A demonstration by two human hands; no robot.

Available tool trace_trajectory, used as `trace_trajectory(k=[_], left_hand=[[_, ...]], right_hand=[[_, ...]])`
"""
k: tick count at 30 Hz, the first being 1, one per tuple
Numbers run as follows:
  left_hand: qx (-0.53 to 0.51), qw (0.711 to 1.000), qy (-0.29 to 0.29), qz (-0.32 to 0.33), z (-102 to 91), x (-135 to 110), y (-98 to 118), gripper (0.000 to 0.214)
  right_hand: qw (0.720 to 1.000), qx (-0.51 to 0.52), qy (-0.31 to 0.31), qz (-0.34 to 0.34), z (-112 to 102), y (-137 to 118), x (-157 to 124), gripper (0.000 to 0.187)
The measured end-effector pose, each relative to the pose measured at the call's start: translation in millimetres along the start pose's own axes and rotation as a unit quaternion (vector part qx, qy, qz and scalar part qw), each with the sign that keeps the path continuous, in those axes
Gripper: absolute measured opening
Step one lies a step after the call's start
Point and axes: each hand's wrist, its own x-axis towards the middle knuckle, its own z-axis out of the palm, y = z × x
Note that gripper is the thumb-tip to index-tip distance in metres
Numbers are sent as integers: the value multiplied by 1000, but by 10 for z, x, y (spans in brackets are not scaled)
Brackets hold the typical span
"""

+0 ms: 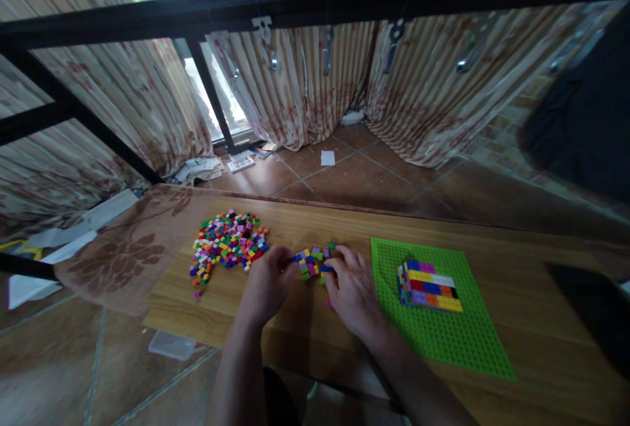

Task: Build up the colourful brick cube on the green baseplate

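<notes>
My left hand [270, 283] is closed in a pinch at the left side of a small cluster of coloured toy bricks [308, 263]. Dark blue shows by its fingertips, but what they pinch is mostly hidden. Facing it from the right, my right hand [355, 289] has thumb and fingers closed around a blue toy brick [325, 268]. A green brick [332, 245] and a few other loose ones lie just beyond its fingers. A pink brick [330, 304] peeks out beside the right hand.
A heap of loose toy bricks [229, 239] spreads over the wooden table [197, 324] on the left. On the right, a green baseplate [472, 340] bears a multicoloured brick build [430, 286]. A dark flat object [590, 308] lies at far right. A black metal bar [315, 9] crosses beyond the table.
</notes>
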Motion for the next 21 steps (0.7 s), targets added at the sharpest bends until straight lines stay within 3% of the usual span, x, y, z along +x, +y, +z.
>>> trace_trajectory(k=[7, 13, 21], left_hand=[[-11, 1000, 18, -1, 58, 22, -67, 8], [-91, 996, 0, 3, 83, 25, 3, 6], [-182, 983, -33, 13, 269, 39, 154, 8]], right_hand=[[998, 55, 21, 0, 24, 2, 7, 11], [990, 130, 47, 0, -20, -13, 21, 11], [976, 193, 97, 4, -411, -37, 63, 12]])
